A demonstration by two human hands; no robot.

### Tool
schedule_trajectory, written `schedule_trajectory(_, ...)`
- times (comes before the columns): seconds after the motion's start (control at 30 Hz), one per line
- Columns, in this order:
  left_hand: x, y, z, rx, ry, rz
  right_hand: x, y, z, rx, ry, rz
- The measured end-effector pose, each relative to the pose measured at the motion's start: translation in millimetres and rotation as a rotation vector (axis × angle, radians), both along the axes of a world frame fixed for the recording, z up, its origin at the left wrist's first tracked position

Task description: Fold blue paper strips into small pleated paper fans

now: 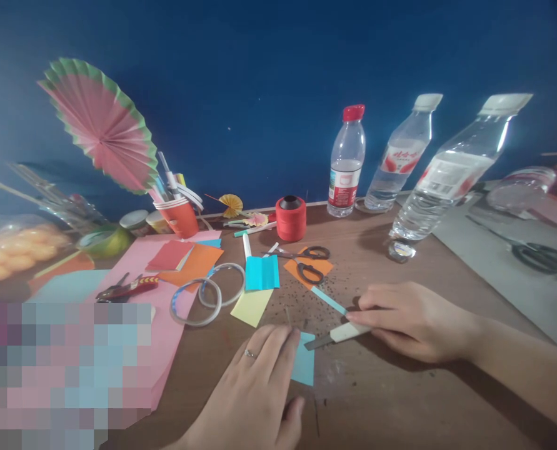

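My left hand (252, 387), with a ring on one finger, lies flat with fingers stretched out, pressing down a small light-blue paper piece (305, 369) on the brown table (400, 400). My right hand (412, 319) is closed around a white utility knife (339, 334), whose blade tip touches the top edge of that blue paper. A thin light-blue paper strip (329, 300) lies just beyond the knife.
Scissors (309, 262) on orange paper, a folded blue paper (262, 273), a yellow paper (251, 306), two tape rings (207, 294), a red thread spool (291, 219), a red cup of pens (179, 215), a pleated paper fan (102, 125) and three water bottles (346, 165) stand behind. Pink sheets lie left.
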State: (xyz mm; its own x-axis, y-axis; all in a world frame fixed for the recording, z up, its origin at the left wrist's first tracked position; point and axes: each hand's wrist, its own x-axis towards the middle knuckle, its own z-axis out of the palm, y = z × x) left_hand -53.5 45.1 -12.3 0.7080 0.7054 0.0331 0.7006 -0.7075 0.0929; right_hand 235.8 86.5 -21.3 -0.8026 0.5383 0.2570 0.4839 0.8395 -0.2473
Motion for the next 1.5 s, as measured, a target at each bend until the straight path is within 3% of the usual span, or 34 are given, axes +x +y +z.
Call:
schedule_trajectory(0.83, -0.4, -0.3, -0.2, 0.006, 0.02, 0.013, 0.6, 2.1, -3.7, 0.035, 0.021, -0.033)
schedule_trajectory(1.17, 3.2, 1.3, 2.2, 0.029, 0.038, -0.033, -10.6, -14.8, 13.1, 0.043, -0.159, 0.069)
schedule_trajectory(1.5, 5.4, 4.3, 7.0, 0.12, 0.01, -0.082, -13.0, -18.2, 16.7, -0.038, -0.143, 0.061)
